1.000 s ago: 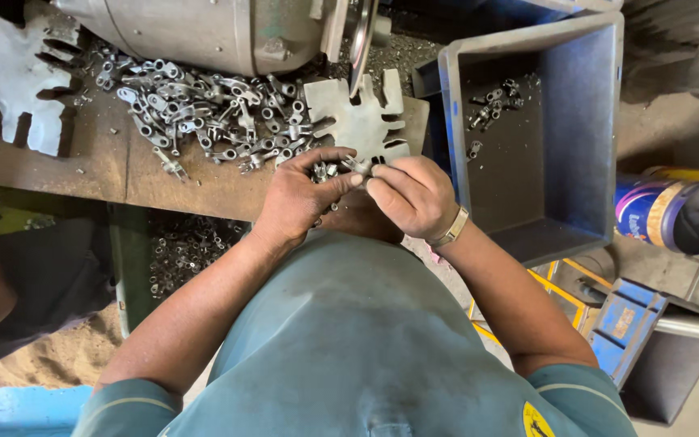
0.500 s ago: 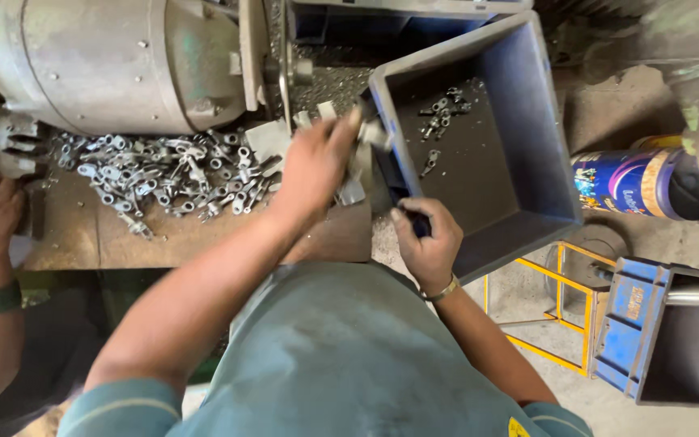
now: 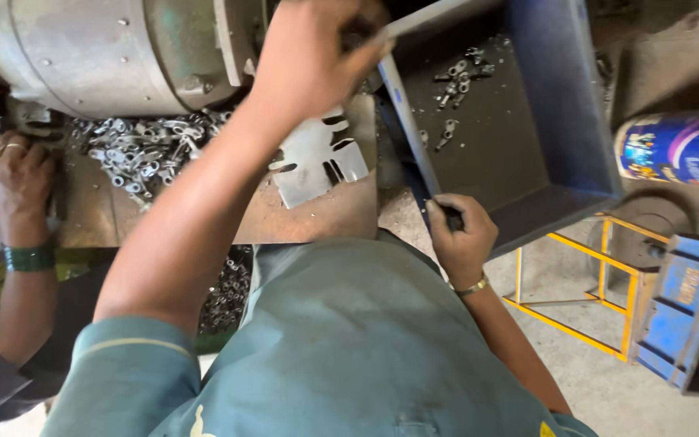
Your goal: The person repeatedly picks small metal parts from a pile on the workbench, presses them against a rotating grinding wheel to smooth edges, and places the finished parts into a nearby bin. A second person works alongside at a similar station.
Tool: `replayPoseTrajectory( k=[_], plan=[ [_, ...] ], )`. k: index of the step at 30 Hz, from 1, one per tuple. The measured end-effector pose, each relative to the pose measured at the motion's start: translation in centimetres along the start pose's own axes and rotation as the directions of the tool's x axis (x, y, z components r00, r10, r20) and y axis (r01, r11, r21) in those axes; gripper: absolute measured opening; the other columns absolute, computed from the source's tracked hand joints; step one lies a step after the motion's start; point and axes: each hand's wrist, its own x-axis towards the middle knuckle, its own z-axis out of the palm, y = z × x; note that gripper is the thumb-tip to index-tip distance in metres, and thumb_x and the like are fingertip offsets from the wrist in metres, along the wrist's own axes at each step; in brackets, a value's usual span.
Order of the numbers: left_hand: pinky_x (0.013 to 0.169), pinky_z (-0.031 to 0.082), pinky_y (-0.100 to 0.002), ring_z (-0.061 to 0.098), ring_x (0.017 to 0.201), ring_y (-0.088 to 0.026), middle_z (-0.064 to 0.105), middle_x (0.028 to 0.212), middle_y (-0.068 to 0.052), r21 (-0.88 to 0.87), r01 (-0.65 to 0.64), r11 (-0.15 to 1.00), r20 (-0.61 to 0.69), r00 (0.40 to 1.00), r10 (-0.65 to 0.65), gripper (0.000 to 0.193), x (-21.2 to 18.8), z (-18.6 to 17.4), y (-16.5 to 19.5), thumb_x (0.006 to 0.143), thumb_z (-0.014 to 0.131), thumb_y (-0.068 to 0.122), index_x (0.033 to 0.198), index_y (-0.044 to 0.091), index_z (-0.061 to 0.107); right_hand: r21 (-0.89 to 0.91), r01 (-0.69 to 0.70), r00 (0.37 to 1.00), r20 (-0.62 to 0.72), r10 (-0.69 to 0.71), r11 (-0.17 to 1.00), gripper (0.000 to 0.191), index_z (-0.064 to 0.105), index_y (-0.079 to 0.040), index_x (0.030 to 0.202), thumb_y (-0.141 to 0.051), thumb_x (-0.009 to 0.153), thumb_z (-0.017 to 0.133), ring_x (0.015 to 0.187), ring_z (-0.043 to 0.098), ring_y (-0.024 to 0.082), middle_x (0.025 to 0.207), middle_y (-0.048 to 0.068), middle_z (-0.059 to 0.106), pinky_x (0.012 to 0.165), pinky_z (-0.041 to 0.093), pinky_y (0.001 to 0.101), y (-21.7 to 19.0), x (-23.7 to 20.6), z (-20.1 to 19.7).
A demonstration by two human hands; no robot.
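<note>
both grips pinch the blue bin [image 3: 560, 121] rim: left hand [image 3: 309, 57] far edge, right hand [image 3: 459, 239] near (corner)

- We see even daylight, fairly bright, shadows soft.
- Mild glare on the slotted metal plate [image 3: 317, 162].
- Left hand [image 3: 309, 57] motion-blurred; frame edges slightly stretched.
</note>
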Motion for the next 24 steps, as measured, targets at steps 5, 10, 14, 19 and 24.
replayPoseTrajectory(
  k=[5,10,14,19,24],
  plan=[
    [0.070,0.056,-0.042,0.070,0.077,-0.031,0.071,0.089,-0.011,0.273,0.411,0.870,0.043,0.898,-0.438,0.010,-15.5,-3.4,-1.7,0.091,0.080,0.020,0.096,0.012,0.076,0.015,0.026,0.988,0.150,-0.028,1.000,0.013,0.073,-0.003,0.087,-0.010,0.086,0.083,0.067,0.066,0.023,0.077,0.011,0.068,0.062,0.050,0.0329,-0.7,0.7,0.1],
    [0.066,0.056,-0.045,0.069,0.079,-0.035,0.068,0.090,-0.014,0.491,0.529,0.692,0.009,0.792,-0.611,0.022,-20.3,-3.5,-1.6,0.081,0.081,0.022,0.096,0.008,0.075,0.264,0.209,0.905,0.313,-0.289,0.941,0.014,0.070,-0.005,0.084,-0.012,0.088,0.081,0.066,0.065,0.022,0.076,0.007,0.068,0.060,0.049,0.0327,-2.8,2.9,2.6],
    [0.073,0.055,-0.047,0.067,0.087,-0.037,0.066,0.092,-0.015,0.425,0.581,0.694,-0.086,0.789,-0.608,0.019,-22.4,-2.0,-1.5,0.084,0.079,0.016,0.100,0.008,0.074,0.259,0.314,0.835,0.383,-0.395,0.914,0.017,0.070,-0.004,0.079,-0.011,0.088,0.082,0.060,0.058,0.024,0.070,0.008,0.064,0.056,0.044,0.0356,-4.7,4.0,4.8],
    [0.080,0.055,-0.046,0.067,0.091,-0.037,0.068,0.100,-0.014,0.230,0.580,0.782,-0.232,0.813,-0.534,0.020,-24.6,-2.5,-1.5,0.082,0.072,0.006,0.102,0.008,0.073,0.320,0.376,0.772,0.412,-0.485,0.870,0.014,0.069,-0.005,0.085,-0.008,0.087,0.083,0.061,0.061,0.023,0.076,0.007,0.069,0.058,0.048,0.0348,-7.6,4.1,7.0],
    [0.071,0.056,-0.039,0.070,0.080,-0.032,0.073,0.092,-0.015,-0.166,0.739,0.653,-0.197,0.624,-0.756,0.023,-23.4,-4.0,1.9,0.091,0.068,0.011,0.113,0.008,0.075,0.295,0.575,0.700,0.304,-0.646,0.763,0.030,0.068,-0.001,0.112,-0.005,0.085,0.082,0.093,0.071,0.034,0.108,0.015,0.072,0.083,0.059,0.0397,-9.8,4.7,8.6]
  ],
)
